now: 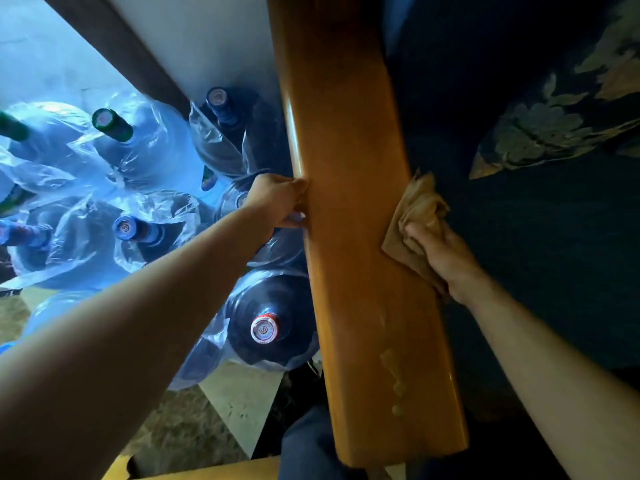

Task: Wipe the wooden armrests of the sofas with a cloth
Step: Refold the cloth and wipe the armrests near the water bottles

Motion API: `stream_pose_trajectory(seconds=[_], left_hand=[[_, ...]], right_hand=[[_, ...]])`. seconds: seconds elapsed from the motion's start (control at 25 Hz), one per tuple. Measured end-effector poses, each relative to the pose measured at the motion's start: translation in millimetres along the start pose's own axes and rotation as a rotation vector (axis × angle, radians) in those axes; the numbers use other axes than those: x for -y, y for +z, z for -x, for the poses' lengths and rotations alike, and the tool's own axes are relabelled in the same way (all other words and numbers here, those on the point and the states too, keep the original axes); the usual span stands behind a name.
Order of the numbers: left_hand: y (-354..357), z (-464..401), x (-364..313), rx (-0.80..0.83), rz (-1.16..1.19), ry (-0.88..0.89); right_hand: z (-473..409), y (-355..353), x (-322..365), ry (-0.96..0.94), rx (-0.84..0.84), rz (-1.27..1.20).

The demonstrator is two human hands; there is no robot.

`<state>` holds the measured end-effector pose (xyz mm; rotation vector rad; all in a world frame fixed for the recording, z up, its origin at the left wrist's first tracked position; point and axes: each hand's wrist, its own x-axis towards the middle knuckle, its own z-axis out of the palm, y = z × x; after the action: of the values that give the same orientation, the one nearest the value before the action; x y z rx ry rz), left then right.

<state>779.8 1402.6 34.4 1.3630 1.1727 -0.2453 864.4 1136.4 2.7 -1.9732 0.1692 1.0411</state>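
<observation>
The armrest (349, 209) is seen running lengthwise away between the hands, its left edge gripped by the left hand (277, 200) while the cloth (414, 223), bunched in the right hand (441, 252), is pressed against its right edge.

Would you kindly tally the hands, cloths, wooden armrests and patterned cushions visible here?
hands: 2, left hand and right hand
cloth: 1
wooden armrest: 1
patterned cushion: 1
total: 5
</observation>
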Motion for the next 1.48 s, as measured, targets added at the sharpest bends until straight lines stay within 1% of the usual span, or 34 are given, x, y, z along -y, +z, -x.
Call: stream_pose_trajectory(seconds=[0.08, 0.12, 0.16, 0.24, 0.28, 0.32, 0.4, 0.44, 0.48, 0.6, 0.68, 0.76, 0.88, 0.96, 1.08, 1.16, 1.24, 1.28, 1.32, 1.36, 1.4, 1.44, 1.48], left_hand=[[-9.2, 2.0, 1.8, 0.063, 0.029, -0.054], [-13.6, 1.4, 4.0, 0.077, 0.036, -0.071], [-17.1, -0.1, 5.4, 0.07, 0.043, -0.07], [-18.6, -2.2, 9.3, 0.036, 0.073, -0.053], [-16.0, -2.4, 10.9, 0.013, 0.092, -0.053], [-10.9, -3.0, 12.8, -0.022, 0.092, -0.053], [-0.5, -3.4, 19.4, -0.11, -0.02, -0.027], [4.9, -2.6, 22.1, -0.13, -0.09, 0.003], [10.4, 0.3, 23.6, -0.122, -0.139, 0.036], [21.6, 8.9, 25.1, -0.115, -0.209, 0.086], [23.6, 10.6, 25.8, -0.148, -0.185, 0.086], [22.3, 9.9, 26.0, -0.175, -0.161, 0.087], [22.6, 11.1, 28.9, -0.163, -0.205, 0.093], [25.3, 12.0, 32.4, -0.145, -0.247, 0.096], [27.3, 15.0, 33.9, -0.14, -0.26, 0.083], [26.0, 19.1, 34.4, -0.102, -0.233, 0.048], [21.9, 23.3, 35.1, -0.071, -0.183, 0.024], [19.1, 24.9, 36.6, -0.058, -0.163, 0.026], [16.2, 26.3, 38.8, -0.045, -0.14, 0.031], [14.2, 28.5, 41.2, -0.031, -0.122, 0.035], [13.6, 30.3, 43.4, -0.019, -0.115, 0.04], [13.3, 31.7, 44.9, -0.016, -0.12, 0.041], [12.2, 32.7, 45.8, -0.019, -0.12, 0.038]], right_hand=[[-10.1, 14.9, 10.8, -0.194, -0.06, 0.118], [-6.2, 21.1, 9.3, -0.295, -0.088, 0.239], [2.9, 28.0, 5.4, -0.383, -0.122, 0.428], [30.3, 49.7, -5.5, -0.533, -0.22, 0.884], [46.8, 64.0, -10.6, -0.609, -0.222, 1.039], [64.3, 79.7, -17.6, -0.681, -0.17, 1.111], [97.1, 102.0, -36.7, -0.811, -0.034, 1.142], [106.4, 106.5, -42.6, -0.828, -0.011, 1.152], [109.6, 108.7, -41.3, -0.804, 0.0, 1.168], [97.7, 128.0, -15.0, -0.645, -0.034, 1.261], [85.5, 146.4, -1.9, -0.598, -0.075, 1.307], [79.6, 154.7, -1.5, -0.636, -0.111, 1.294], [93.9, 130.7, -30.0, -0.752, -0.089, 1.302], [99.2, 96.8, -51.7, -0.796, -0.061, 1.249], [81.3, 43.4, -60.4, -0.725, -0.118, 1.106], [68.6, 22.5, -59.5, -0.679, -0.133, 0.892], [62.9, 12.7, -64.6, -0.658, -0.104, 0.558], [61.9, 7.7, -69.5, -0.608, -0.088, 0.362], [61.9, 1.8, -73.9, -0.515, -0.069, 0.167], [65.1, -2.9, -76.6, -0.376, -0.035, -0.027], [70.6, -4.6, -78.5, -0.232, -0.007, -0.161], [77.3, -2.4, -82.0, -0.133, -0.018, -0.198], [85.8, 2.8, -88.1, -0.086, -0.075, -0.138]])
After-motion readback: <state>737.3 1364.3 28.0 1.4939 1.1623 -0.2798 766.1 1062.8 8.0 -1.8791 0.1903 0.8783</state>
